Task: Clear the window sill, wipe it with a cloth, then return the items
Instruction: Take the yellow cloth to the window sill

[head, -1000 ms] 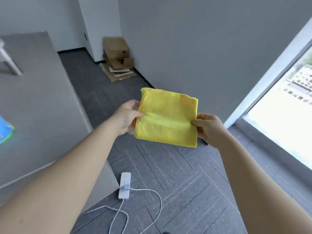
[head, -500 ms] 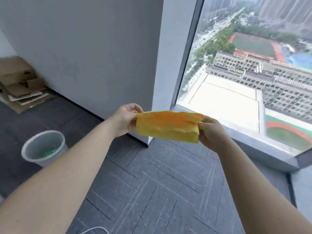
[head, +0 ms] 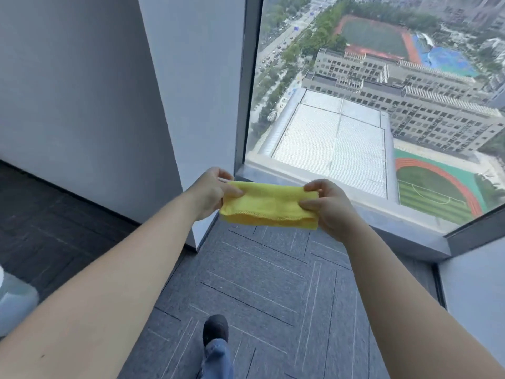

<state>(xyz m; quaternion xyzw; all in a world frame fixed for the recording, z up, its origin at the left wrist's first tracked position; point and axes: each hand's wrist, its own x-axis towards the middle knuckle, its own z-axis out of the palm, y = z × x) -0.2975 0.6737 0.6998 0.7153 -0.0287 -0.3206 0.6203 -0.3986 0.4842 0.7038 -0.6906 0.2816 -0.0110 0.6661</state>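
A yellow cloth [head: 269, 205], folded into a narrow strip, is stretched between both hands in front of me. My left hand [head: 211, 191] pinches its left end and my right hand [head: 326, 207] grips its right end. Just beyond the cloth runs the low grey window sill [head: 390, 222], below a large window pane. No items are visible on the part of the sill in view.
A white wall column [head: 191, 105] stands left of the window, its corner near my left hand. Grey carpet tiles [head: 273, 283] cover the floor, with my shoe [head: 215, 329] on them. A pale bin edge [head: 13, 302] shows at far left. A white panel [head: 475, 305] stands at right.
My view swung from the desk and floor to the window, and I stepped closer to the sill. The cloth went from an open square to a folded narrow strip.
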